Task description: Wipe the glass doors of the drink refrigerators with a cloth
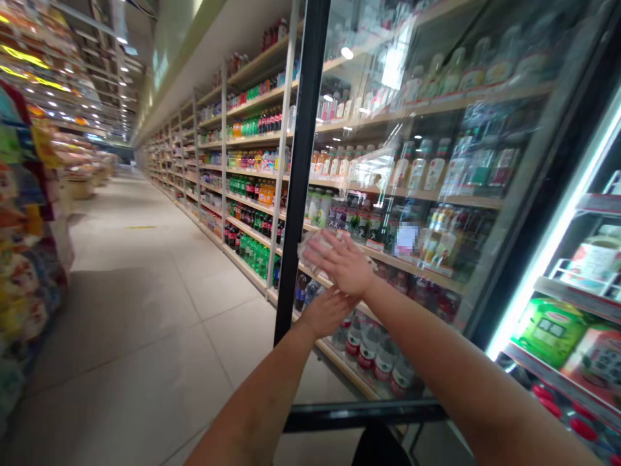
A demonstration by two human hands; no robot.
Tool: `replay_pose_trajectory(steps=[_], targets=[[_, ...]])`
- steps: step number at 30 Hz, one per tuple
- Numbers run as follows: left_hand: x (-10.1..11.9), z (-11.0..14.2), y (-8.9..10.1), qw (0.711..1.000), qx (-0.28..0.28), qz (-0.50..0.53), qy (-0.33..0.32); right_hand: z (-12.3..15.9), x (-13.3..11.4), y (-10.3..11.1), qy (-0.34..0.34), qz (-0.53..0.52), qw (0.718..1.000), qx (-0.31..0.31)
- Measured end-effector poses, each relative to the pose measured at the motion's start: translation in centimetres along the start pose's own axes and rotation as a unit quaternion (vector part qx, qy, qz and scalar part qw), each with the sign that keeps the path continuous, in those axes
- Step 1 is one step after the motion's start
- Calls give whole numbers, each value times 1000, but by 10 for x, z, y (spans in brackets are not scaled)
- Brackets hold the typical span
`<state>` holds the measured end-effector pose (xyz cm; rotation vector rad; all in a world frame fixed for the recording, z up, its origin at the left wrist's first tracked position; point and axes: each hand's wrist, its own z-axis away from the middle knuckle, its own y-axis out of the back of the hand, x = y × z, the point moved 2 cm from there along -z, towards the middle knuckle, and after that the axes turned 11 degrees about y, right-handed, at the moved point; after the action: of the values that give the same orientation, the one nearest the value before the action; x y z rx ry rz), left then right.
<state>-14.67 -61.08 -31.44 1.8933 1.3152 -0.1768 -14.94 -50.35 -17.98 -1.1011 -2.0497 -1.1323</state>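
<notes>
A glass door [427, 123] with a black frame stands open in front of me. My right hand [347, 265] lies flat on a crumpled whitish cloth [307, 257], pressing it against the glass close to the left frame bar. Much of the cloth is hidden under the fingers. Just below, my left hand [330, 312] has its fingers stretched out, tips near the heel of the right hand. Whether it touches the glass or the other hand, I cannot tell.
Through the glass, shelves of bottles [369, 349] show. More drink shelves [252, 188] run away along the left aisle [160, 285]. At right, a lit cooler holds a green package [550, 331]. Colourful packaged goods [29, 259] stand at far left.
</notes>
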Motion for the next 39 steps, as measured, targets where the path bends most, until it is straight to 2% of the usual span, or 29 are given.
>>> replay_pose_trajectory(steps=[2,3,4,5,7,9,10,11,13,14,15,16,17,19,21,22,23,24,27,31,33,35,37,39], targets=[[0,1,-4,1000,-12,2,1,7,-11,-7,123,-29,992,-15],[0,1,-4,1000,-12,0,0,12,-9,-7,146,-29,989,-14],[0,2,-4,1000,-9,-3,0,18,-2,-5,136,-20,990,-7],[0,3,-3,1000,-2,-7,0,23,9,-1,96,-1,995,7],[0,3,0,1000,23,-22,-1,36,31,9,-61,50,996,49],[0,4,0,998,48,-37,-3,48,41,14,-220,93,967,90],[-1,4,0,998,53,-41,-5,52,39,14,-248,100,958,100],[-1,4,-2,998,52,-41,-6,53,33,12,-229,97,964,95],[-2,4,-6,999,37,-34,-3,53,16,5,-77,61,994,47],[-3,4,-7,999,28,-30,-3,53,9,2,11,39,999,18],[-4,4,-8,999,23,-28,-3,54,5,0,69,23,997,-4],[-5,4,-7,999,22,-28,-5,56,6,1,85,17,996,-17],[-5,4,-6,999,25,-31,-9,60,12,3,51,23,998,-15],[-4,5,0,999,37,-35,-16,71,32,10,-134,62,989,28],[-2,2,11,998,57,-25,-7,88,49,16,-329,103,935,84],[-2,-2,18,997,69,-15,8,96,52,17,-389,118,908,104],[-3,-9,27,996,86,-5,30,103,53,16,-419,127,892,113],[-6,-19,38,993,108,2,56,109,50,13,-424,131,889,111],[-25,-63,78,974,183,-2,131,122,33,5,-378,135,913,76],[-68,-130,123,959,199,-19,203,148,14,7,-275,118,954,-6],[-87,-147,130,957,173,-15,233,168,11,13,-216,104,970,-49],[-98,-152,128,960,142,-12,242,188,16,21,-183,97,975,-77],[-102,-149,122,963,124,-18,238,204,29,32,-210,107,968,-88],[-102,-145,116,964,122,-27,234,211,53,43,-307,127,940,-73]])
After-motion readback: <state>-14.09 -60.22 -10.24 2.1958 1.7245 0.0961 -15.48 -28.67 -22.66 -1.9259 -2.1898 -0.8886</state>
